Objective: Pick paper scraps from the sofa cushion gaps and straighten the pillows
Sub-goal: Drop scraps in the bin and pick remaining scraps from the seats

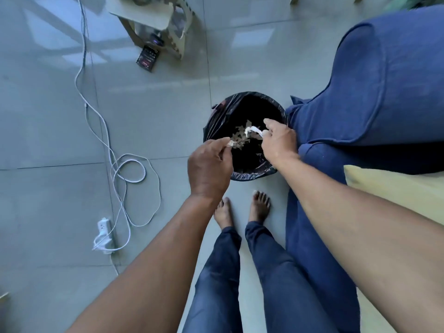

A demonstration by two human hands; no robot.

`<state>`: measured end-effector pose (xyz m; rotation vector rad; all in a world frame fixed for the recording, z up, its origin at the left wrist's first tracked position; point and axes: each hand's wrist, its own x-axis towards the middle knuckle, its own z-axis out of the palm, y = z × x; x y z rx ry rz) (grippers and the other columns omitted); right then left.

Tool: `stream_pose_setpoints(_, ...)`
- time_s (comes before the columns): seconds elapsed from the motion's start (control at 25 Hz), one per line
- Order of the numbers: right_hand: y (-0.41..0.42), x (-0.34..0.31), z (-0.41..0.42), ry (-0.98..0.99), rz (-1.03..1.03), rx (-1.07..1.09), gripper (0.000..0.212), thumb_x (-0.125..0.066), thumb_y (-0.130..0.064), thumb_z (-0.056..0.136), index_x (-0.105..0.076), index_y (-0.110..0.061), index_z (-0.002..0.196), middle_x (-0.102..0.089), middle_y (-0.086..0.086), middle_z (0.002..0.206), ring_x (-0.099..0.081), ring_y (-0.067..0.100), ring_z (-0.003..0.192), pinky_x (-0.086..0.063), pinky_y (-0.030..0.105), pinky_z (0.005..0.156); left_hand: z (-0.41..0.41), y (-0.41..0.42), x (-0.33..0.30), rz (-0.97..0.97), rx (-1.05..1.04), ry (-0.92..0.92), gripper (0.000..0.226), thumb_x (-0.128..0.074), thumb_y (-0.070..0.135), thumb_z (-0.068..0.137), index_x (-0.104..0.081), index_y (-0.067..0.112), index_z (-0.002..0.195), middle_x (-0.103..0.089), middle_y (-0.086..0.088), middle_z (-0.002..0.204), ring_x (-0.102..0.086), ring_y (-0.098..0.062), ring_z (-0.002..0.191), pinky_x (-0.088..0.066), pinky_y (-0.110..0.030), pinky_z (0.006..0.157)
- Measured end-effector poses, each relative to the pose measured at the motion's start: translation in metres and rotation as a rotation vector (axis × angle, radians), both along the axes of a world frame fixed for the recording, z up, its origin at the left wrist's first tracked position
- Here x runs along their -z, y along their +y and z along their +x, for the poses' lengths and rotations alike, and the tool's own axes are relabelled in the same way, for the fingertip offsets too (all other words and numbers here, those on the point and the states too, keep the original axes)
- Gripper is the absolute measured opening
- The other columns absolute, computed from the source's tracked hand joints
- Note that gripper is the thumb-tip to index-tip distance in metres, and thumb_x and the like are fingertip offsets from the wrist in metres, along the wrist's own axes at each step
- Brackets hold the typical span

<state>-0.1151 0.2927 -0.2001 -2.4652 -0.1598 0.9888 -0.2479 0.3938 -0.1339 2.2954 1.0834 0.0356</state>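
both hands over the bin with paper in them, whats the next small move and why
Probably open the fingers and let the scraps fall: the left hand and right hand each pinch white paper directly above the bin, where other scraps already lie.

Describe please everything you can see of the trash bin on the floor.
The trash bin is round, stands upright on the tiled floor and is lined with a glossy black plastic bag folded over its rim. Pale paper scraps lie inside. It sits close beside the blue sofa; contact is unclear. Both hands, left hand and right hand, hold scraps above it.
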Motion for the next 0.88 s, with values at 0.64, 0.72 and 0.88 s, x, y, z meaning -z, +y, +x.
stream_pose_setpoints(0.64,-0.058,-0.114,-0.019,-0.166,0.251,0.160,0.033,-0.057,-0.018,0.098,-0.067,-0.013,0.129,-0.071,0.006,0.127,-0.066,0.024,0.119,-0.049,0.042,0.107,0.018,-0.009,-0.036,-0.209,0.073,0.189,0.039,-0.059,0.029,0.095,-0.063,0.020,0.132,-0.067,0.000,0.130,-0.061,-0.021,0.121,-0.047,-0.032,0.103)
stream_pose_setpoints(0.72,-0.063,-0.145,-0.020,-0.206,0.258,0.145,0.033,-0.058,-0.017,0.098,-0.067,-0.012,0.129,-0.071,0.007,0.125,-0.067,0.025,0.117,-0.050,0.042,0.105,0.011,-0.017,-0.068,-0.181,0.113,0.147,0.038,-0.059,0.027,0.096,-0.063,0.018,0.133,-0.065,0.000,0.133,-0.060,-0.020,0.123,-0.046,-0.032,0.105)
stream_pose_setpoints(0.88,-0.085,-0.224,-0.023,-0.315,0.276,0.142,0.032,-0.060,-0.016,0.097,-0.067,-0.010,0.128,-0.071,0.006,0.127,-0.066,0.025,0.119,-0.050,0.039,0.104,0.011,-0.034,-0.142,-0.115,0.194,0.085,0.039,-0.059,0.027,0.096,-0.062,0.017,0.134,-0.062,0.001,0.137,-0.058,-0.018,0.127,-0.044,-0.032,0.107)
